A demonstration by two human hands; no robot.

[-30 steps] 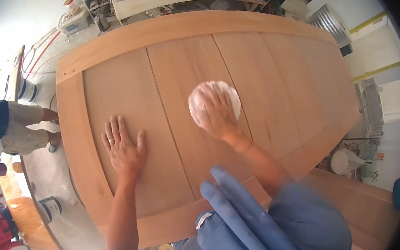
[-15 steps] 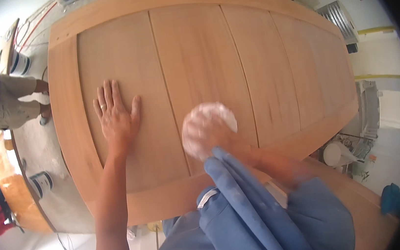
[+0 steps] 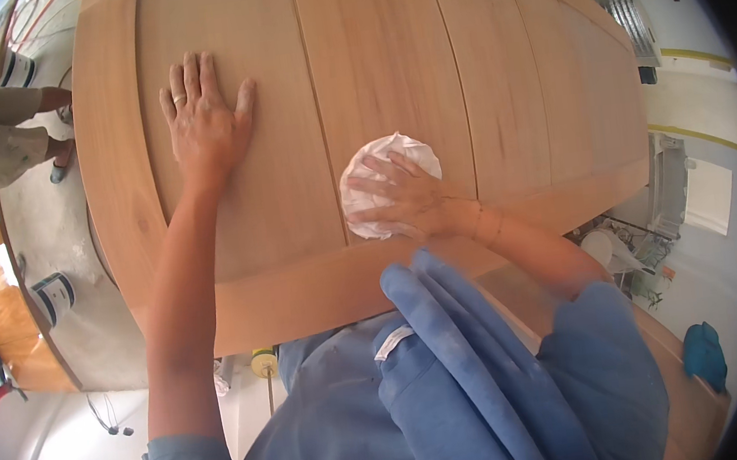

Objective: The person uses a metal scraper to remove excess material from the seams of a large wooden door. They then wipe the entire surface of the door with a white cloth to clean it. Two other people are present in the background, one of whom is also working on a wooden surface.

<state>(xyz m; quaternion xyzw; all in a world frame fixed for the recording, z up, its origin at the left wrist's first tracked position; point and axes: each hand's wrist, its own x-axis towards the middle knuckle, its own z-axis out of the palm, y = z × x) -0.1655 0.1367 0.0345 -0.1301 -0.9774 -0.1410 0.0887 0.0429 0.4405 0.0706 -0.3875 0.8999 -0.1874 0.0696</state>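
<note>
A large wooden door-like panel (image 3: 377, 65), with long grooves and a raised frame, lies flat in front of me. My left hand (image 3: 211, 137) rests palm down on its left part, fingers stretched and thumb apart, holding nothing. A ring shows on one finger. Right of it, near the panel's close edge, my right hand (image 3: 411, 200) presses a round, crumpled white cloth pad (image 3: 365, 180) onto the wood. Its fingers are spread over the pad's top; the underside is hidden. A blue cloth (image 3: 454, 338) hangs from my upper body, close below the right hand.
At the left stand another person (image 3: 3, 135) in light shorts, a bucket (image 3: 54, 297) and a shiny orange-brown wooden surface (image 3: 12, 334). A pale container (image 3: 602, 249) and clutter sit past the panel's right near edge. A teal cloth (image 3: 705, 355) lies at the lower right.
The view has shifted, so the panel sits higher in it. My right hand has brought the cloth pad a little closer to the panel's near edge. My left hand stays put on the wood.
</note>
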